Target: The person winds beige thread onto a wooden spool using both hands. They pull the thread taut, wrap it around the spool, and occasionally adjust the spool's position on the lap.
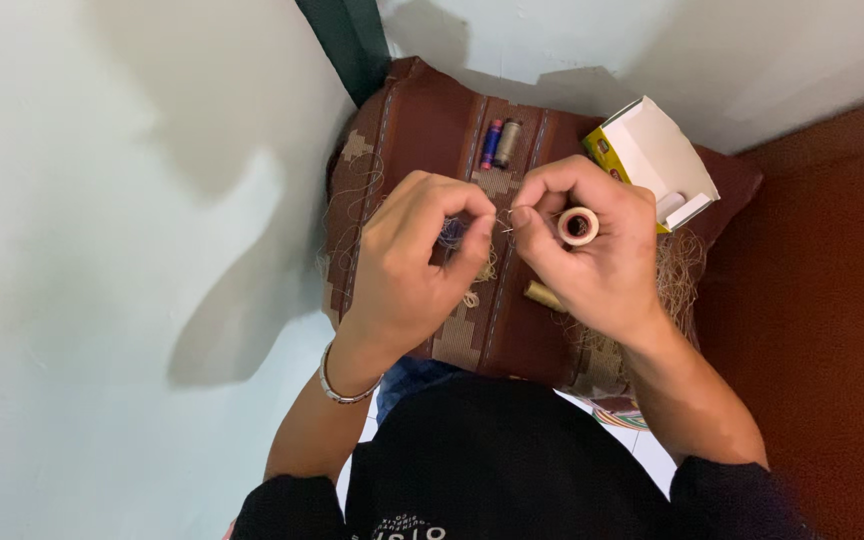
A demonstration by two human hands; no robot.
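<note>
Left hand [417, 260]: fingers curled, thumb and forefinger pinched at their tips on something too small to tell, prob. thread or needle. Right hand [587, 255], just beside at 3 o'clock: grips a small cream thread spool [578, 226], forefinger and thumb pinched toward the left fingertips. Both hover over a brown woven cushion [422, 125]. At 12 o'clock on the cushion: blue spool [491, 143] and grey spool [507, 143], side by side. At 2 o'clock: open yellow-white carton [652, 160]. Silver bracelet [337, 385] on left wrist.
</note>
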